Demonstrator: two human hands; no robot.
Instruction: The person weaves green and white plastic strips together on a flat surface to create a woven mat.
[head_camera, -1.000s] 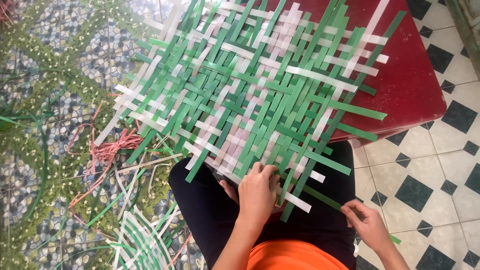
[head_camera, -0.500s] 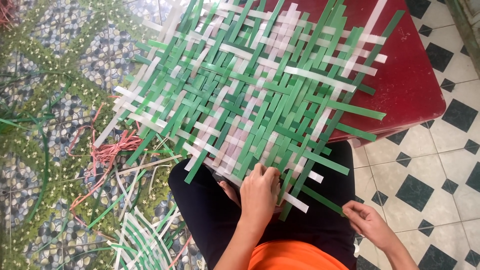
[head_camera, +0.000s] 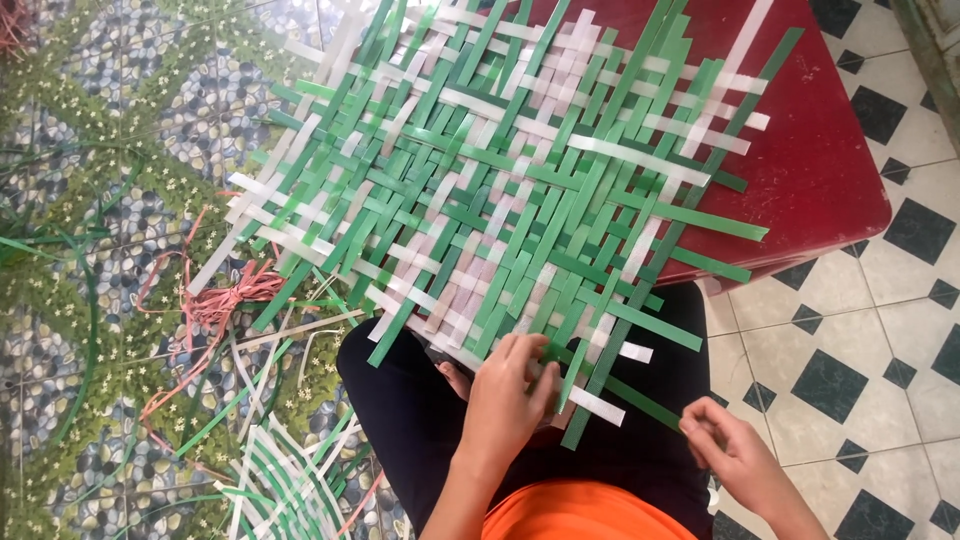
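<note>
Now left hand (head_camera: 510, 395) presses flat on woven mat (head_camera: 500, 190); right hand (head_camera: 730, 450) pinches green strip (head_camera: 625, 395).

Soft, even daylight is filling the scene, and nothing is burning out. Faint sheen is showing on the red table (head_camera: 830, 170) at the upper right and on the pale strips of the woven mat (head_camera: 500, 190). Shadows are staying weak, gathering under the mat's lower edge. Focus is holding sharp at the centre; the frame corners are softening slightly, with mild wide-angle bending.
</note>
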